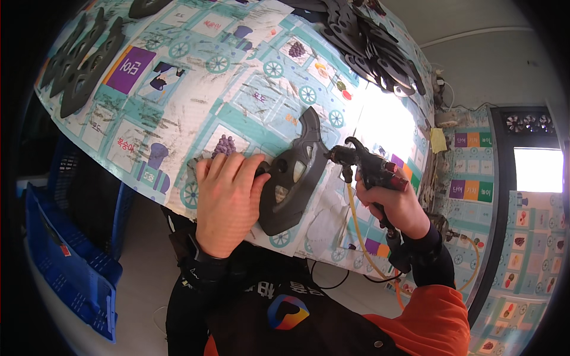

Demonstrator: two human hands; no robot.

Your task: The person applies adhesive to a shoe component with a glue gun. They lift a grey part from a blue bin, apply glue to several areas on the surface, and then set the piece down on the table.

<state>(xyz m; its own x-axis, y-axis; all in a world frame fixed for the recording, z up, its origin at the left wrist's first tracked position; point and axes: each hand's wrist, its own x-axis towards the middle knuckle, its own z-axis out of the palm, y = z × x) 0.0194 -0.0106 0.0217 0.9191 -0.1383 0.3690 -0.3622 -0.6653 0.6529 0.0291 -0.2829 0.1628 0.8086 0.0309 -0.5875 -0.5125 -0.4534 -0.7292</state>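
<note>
A dark grey curved plastic part (309, 169) with several cut-out openings lies on the paper-covered table in front of me. My left hand (225, 196) is at its left side, thumb and forefinger closed on a small dark tab of it, with the other fingers bent over the table. Wrapped in my right hand (395, 204) is a black, paint-stained spray gun (371, 166). Its nozzle points left toward the part, a short distance from its right edge. A yellowish hose (356, 222) hangs from the gun. My right fingers partly hide the trigger.
Similar dark parts lie at the table's far left (92, 74), and more are piled at the far right (371, 44). Smudged printed paper covers the table (196, 83). Blue plastic crates (74, 255) stand on the floor at left. A fan (528, 123) sits above a bright window at right.
</note>
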